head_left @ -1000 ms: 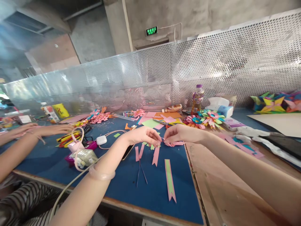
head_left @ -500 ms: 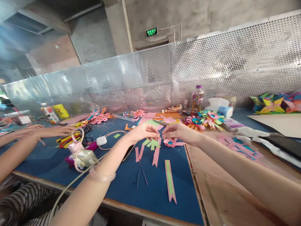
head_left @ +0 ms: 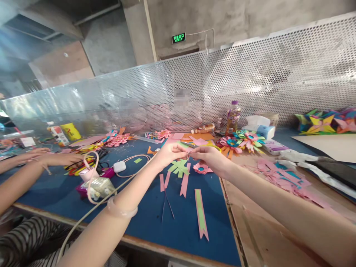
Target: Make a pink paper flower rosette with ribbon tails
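Observation:
My left hand (head_left: 174,154) and my right hand (head_left: 210,157) meet over the blue table, fingertips pinched together at a tiny item too small to make out. Just below them lies a green paper strip flower (head_left: 179,168). A pink paper flower with a blue centre (head_left: 201,168) sits under my right hand. Nearer to me are a pink paper strip with a notched end (head_left: 184,185) and a pink-and-green notched strip (head_left: 201,215). Two thin dark strands (head_left: 167,207) spread out from shorter pink pieces (head_left: 162,183).
A co-worker's arms (head_left: 30,170) rest at the left, near a looped cable (head_left: 93,174) and a white charger (head_left: 119,166). Paper sheets (head_left: 178,136), a drink bottle (head_left: 233,118) and colourful paper flowers (head_left: 251,141) stand behind. Pink scraps (head_left: 283,174) lie right. A perforated metal screen (head_left: 167,89) runs behind.
My right hand has moved left until its fingertips meet those of my left hand. More of the green and pink flowers now shows.

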The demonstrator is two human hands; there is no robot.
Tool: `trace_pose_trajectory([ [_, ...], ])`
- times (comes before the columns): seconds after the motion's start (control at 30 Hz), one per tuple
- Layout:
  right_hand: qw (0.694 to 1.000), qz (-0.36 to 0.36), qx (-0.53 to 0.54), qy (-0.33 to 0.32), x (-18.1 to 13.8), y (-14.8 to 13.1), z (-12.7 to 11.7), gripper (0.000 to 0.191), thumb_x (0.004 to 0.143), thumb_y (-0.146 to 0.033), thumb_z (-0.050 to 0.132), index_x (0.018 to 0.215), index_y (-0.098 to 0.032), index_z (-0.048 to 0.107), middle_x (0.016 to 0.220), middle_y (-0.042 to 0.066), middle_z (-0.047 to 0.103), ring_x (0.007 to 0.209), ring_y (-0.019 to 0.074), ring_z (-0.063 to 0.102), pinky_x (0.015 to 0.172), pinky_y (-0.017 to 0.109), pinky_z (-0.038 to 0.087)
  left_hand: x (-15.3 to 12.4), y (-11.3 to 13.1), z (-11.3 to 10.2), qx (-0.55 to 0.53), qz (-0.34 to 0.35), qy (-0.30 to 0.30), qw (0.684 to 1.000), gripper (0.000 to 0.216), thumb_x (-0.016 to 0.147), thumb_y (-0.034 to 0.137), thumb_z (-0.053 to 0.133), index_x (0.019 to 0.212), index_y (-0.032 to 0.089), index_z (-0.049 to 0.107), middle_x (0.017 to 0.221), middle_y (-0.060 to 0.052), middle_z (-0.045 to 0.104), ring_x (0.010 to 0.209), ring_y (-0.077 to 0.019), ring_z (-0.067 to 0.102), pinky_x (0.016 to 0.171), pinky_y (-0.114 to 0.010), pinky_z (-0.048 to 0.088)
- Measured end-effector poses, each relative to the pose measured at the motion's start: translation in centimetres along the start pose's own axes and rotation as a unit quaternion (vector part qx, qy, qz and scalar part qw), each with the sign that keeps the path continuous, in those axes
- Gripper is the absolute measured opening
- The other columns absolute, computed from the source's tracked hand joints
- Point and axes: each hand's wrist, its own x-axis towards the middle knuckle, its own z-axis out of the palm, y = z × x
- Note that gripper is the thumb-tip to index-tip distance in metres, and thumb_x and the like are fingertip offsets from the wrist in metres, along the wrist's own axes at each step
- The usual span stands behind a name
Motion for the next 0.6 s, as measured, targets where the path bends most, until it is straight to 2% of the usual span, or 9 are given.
trace_pose_trajectory([
  [0.13,1.0,0.0,0.018,0.008,-0.16,-0.14,0.23,0.022,0.062,-0.032,0.07,0.075,-0.016,0.065,0.072,0.003,0.06,0.064,0.0105,0.05,0.047,0.02,0.036,-0.08,0.01,0.14,-0.006,0.011,0.022,1.0,0.017,0.07,0.026,0.065,0.08,0.013,0.061,0.076,-0.006,0.068,0.07,-0.0147,0.062,0.06,-0.024,0.045],
  [0.6,0.997,0.005,0.074,0.023,-0.25,-0.33,0.46,0.023,0.06,-0.03,0.07,0.075,-0.013,0.063,0.072,0.004,0.057,0.063,0.0109,0.05,0.046,0.02,0.038,-0.15,-0.08,0.39,0.022,0.031,0.027,0.999,0.016,0.069,0.028,0.064,0.078,0.015,0.061,0.075,-0.005,0.068,0.07,-0.0156,0.062,0.059,-0.024,0.044],
])
